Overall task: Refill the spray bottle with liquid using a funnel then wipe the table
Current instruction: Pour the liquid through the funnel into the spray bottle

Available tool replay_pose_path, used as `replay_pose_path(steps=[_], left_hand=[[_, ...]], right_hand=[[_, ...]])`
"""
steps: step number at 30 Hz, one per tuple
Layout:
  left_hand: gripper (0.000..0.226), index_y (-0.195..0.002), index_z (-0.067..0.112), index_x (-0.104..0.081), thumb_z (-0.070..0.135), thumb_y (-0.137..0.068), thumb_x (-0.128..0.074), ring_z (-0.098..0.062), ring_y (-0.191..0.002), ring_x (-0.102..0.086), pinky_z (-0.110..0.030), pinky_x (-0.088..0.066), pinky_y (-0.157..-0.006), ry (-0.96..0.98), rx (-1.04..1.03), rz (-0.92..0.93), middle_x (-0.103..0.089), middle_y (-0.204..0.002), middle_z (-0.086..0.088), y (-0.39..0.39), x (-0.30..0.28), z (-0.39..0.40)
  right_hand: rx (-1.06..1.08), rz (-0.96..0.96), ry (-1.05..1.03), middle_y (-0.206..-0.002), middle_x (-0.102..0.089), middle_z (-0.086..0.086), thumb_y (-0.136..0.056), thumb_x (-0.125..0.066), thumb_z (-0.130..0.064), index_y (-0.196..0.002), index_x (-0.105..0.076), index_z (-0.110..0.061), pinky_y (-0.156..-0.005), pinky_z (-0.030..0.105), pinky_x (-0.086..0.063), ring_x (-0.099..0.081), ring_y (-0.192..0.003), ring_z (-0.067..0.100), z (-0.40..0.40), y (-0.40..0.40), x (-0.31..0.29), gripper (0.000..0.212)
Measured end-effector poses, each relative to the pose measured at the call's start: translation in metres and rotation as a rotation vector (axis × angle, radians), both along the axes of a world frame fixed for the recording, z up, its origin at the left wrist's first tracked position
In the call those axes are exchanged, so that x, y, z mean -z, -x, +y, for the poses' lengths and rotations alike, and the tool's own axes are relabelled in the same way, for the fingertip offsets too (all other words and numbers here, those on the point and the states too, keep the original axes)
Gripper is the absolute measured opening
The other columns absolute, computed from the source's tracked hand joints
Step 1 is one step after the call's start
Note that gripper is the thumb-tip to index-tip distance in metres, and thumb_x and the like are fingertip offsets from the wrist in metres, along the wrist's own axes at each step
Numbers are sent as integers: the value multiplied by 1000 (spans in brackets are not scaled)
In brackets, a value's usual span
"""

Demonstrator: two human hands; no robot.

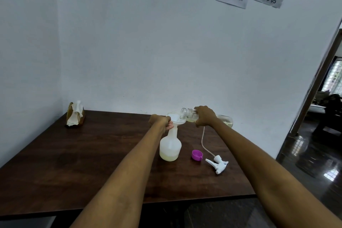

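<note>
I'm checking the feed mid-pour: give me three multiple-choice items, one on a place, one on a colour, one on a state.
1. Where does the trigger sprayer head lie?
A. on the table, right of the purple cap
B. screwed on the spray bottle
C. beside the tissue pack

2. What colour is the loose cap?
A. white
B. purple
C. green

3. How is the clear refill bottle held?
A. upright
B. capped
C. tipped, mouth over the funnel

Answers: 1 A, it lies on the wood beside the cap. 2 B, plainly purple. 3 C, the right hand tilts it; the left hand holds the spray bottle's neck.
</note>
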State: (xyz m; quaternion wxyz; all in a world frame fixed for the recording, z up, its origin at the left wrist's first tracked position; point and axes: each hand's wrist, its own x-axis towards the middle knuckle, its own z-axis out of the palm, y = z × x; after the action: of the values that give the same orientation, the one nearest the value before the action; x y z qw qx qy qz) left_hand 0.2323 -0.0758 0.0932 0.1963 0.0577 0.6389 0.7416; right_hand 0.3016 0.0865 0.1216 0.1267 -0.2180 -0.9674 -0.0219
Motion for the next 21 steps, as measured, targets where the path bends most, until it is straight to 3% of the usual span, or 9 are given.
replay_pose_path(steps=[4, 7, 10, 11, 13, 15, 17, 21], left_hand=[[29, -116, -17, -54, -10, -88, -53, -14, -51, -50, -25, -58, -58, 5, -5, -8, -51, -62, -13, 1, 2, 0], [19, -107, -14, -58, -10, -89, -52, -14, -50, -49, -20, -54, -46, -8, 4, -14, -50, -61, -13, 3, 3, 1], [8, -86, -6, -55, -9, -91, -49, -13, -51, -47, -27, -57, -74, -19, 31, -38, -48, -61, -11, 4, 3, 3], [7, -90, -6, -56, -9, -91, -50, -13, -51, -47, -26, -57, -72, -17, 30, -36, -49, -61, -12, 5, 4, 3], [17, -104, -14, -58, -9, -89, -52, -14, -51, -49, -20, -55, -47, -10, 12, -21, -50, -62, -13, 6, 4, 3], [11, -98, -12, -59, -10, -89, -53, -15, -51, -50, -18, -47, -32, -1, 17, -18, -51, -62, -13, 6, 4, 2], [6, -86, -8, -58, -10, -88, -53, -15, -50, -50, -18, -47, -31, 15, 20, -20, -51, -62, -13, 5, 3, 2], [19, -103, -17, -60, -10, -87, -54, -16, -50, -52, -19, -48, -34, 20, 22, -13, -53, -61, -14, 6, 4, 4]], right_hand=[[3, 3, 2, -113, -62, 11, -67, -73, -12, -110, -57, -4, -83, 34, -45, -57, -107, 29, 0, 0, 1, 46], [3, 9, 10, -112, -63, 11, -67, -72, -12, -111, -57, -3, -82, 33, -44, -57, -107, 29, -1, -1, 1, 47], [5, 16, 17, -110, -63, 12, -67, -72, -11, -109, -57, -3, -78, 31, -41, -57, -107, 30, -1, -1, 1, 45], [5, 15, 19, -111, -63, 12, -67, -72, -11, -109, -57, -3, -77, 31, -41, -57, -107, 30, -1, -1, 1, 45], [5, 11, 18, -112, -63, 11, -67, -72, -12, -110, -57, -4, -78, 31, -41, -57, -107, 30, -1, -1, 1, 46], [4, 10, 20, -112, -63, 11, -67, -72, -12, -109, -57, -4, -78, 30, -40, -57, -106, 29, -1, 0, 0, 45], [5, 9, 26, -110, -63, 11, -67, -72, -11, -106, -57, -4, -78, 31, -41, -57, -106, 29, -2, 0, 0, 43], [6, 20, 37, -107, -64, 11, -66, -72, -9, -99, -57, -6, -74, 29, -38, -58, -104, 30, -2, 0, 2, 36]])
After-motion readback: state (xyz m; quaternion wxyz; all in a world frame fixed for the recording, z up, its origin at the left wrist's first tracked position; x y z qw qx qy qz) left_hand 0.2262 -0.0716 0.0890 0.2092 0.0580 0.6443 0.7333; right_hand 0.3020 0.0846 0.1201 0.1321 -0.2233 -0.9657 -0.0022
